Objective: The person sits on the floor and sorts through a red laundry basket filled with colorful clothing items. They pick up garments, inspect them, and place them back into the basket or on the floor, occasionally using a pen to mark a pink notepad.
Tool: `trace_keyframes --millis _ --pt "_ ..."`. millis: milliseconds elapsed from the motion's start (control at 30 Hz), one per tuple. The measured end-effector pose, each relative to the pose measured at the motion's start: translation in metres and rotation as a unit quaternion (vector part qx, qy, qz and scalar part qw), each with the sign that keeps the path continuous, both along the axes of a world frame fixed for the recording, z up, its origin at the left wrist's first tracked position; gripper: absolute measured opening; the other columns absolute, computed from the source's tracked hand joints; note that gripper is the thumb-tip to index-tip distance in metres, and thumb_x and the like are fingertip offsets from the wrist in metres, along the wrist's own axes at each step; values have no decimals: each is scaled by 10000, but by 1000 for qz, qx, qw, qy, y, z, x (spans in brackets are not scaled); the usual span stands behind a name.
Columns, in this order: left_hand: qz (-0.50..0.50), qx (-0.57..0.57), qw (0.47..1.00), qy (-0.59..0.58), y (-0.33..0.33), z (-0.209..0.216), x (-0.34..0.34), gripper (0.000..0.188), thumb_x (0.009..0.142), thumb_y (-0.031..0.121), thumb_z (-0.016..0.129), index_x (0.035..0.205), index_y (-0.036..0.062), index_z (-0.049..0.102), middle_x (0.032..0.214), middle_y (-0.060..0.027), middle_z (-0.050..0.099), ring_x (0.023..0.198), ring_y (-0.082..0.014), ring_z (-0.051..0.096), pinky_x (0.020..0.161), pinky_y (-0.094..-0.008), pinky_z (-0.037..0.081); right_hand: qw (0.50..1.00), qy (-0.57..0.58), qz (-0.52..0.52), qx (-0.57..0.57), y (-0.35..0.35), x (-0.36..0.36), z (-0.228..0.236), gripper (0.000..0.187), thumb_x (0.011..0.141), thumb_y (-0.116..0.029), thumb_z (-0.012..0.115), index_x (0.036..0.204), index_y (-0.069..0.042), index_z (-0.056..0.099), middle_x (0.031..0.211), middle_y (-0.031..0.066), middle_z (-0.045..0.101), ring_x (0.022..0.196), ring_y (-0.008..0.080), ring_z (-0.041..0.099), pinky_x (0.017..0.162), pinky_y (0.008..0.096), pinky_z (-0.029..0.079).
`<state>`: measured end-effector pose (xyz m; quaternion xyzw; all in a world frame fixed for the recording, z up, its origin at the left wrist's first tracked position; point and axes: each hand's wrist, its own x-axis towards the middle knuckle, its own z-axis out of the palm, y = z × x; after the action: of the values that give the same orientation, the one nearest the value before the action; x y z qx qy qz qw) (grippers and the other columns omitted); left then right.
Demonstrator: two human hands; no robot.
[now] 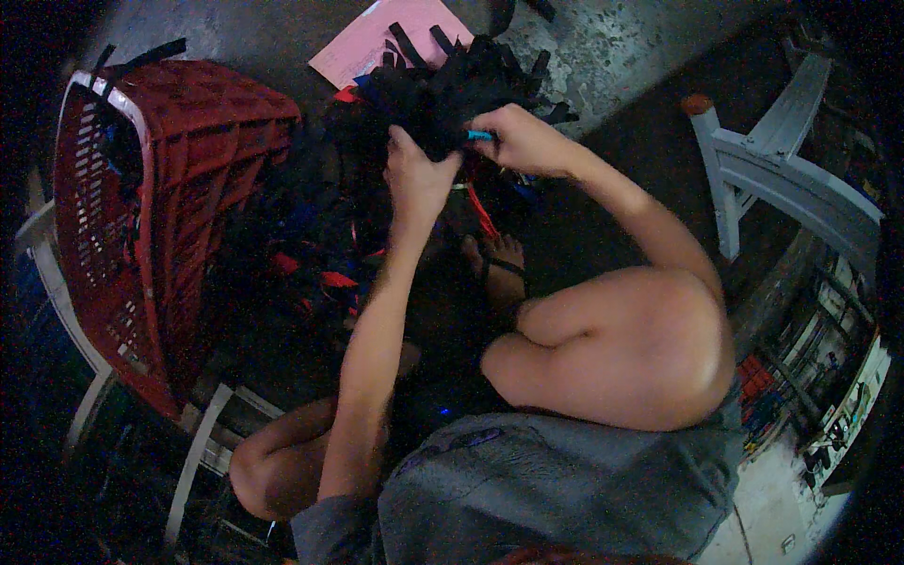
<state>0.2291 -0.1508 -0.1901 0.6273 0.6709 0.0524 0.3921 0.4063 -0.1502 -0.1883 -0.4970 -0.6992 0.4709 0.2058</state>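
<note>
A heap of black fabric strips [443, 94] lies in front of me, with a few red and blue pieces at its edges. My left hand [421, 179] is at the heap's near side, its fingers closed into the black strips. To its right, my right hand [516, 141] is closed around a small turquoise object [480, 136]; its tip points left into the strips, and its kind cannot be made out. Both hands' fingertips are partly hidden by the dark material. More dark scraps, mixed with red pieces [339, 280], lie left of my left forearm.
A red plastic basket [202, 141] lies tipped on its side at the left, holding dark scraps. A pink sheet [358, 38] sits behind the heap. Grey-white furniture legs [772, 155] stand at the right. My bent knee [640, 348] and sandalled foot [504, 264] are close below.
</note>
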Motion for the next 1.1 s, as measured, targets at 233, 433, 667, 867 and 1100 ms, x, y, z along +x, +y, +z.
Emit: trace_keyframes --millis 233,433,667,867,1100 --pt "1 8 1000 11 27 -9 -11 742 751 333 655 1261 -116 356 1061 -325 556 1000 -427 557 875 -438 444 990 8 -122 -76 -2 22 -4 256 783 -209 626 988 -58 651 815 136 663 695 205 627 685 345 486" --pt "-17 14 1000 22 47 -6 -7 763 739 349 663 1257 -119 356 1061 -328 555 1009 -424 554 894 -438 435 983 95 -50 -150 -7 21 -21 256 788 -174 632 1018 -64 642 831 129 664 733 168 609 714 336 481" --pt "-13 46 998 29 36 -8 -6 831 646 341 749 1222 -124 371 1051 -322 559 989 -424 564 882 -437 446 988 -151 -5 -22 -7 16 -23 268 760 -188 644 1012 -94 636 846 145 636 787 325 619 690 407 500" --pt "-29 -7 999 -28 42 -12 -19 752 641 283 741 1170 -134 407 1016 -312 575 969 -409 578 846 -416 470 942 -323 69 64 11 17 -28 363 715 -168 644 1076 -138 611 900 119 598 767 334 609 666 426 506" --pt "-67 -22 996 -57 29 -15 -28 686 645 257 727 1136 -123 435 1004 -290 590 963 -395 584 839 -417 468 944 -310 42 102 -10 8 -31 301 698 -140 652 991 -77 616 877 133 597 783 331 601 648 418 495"
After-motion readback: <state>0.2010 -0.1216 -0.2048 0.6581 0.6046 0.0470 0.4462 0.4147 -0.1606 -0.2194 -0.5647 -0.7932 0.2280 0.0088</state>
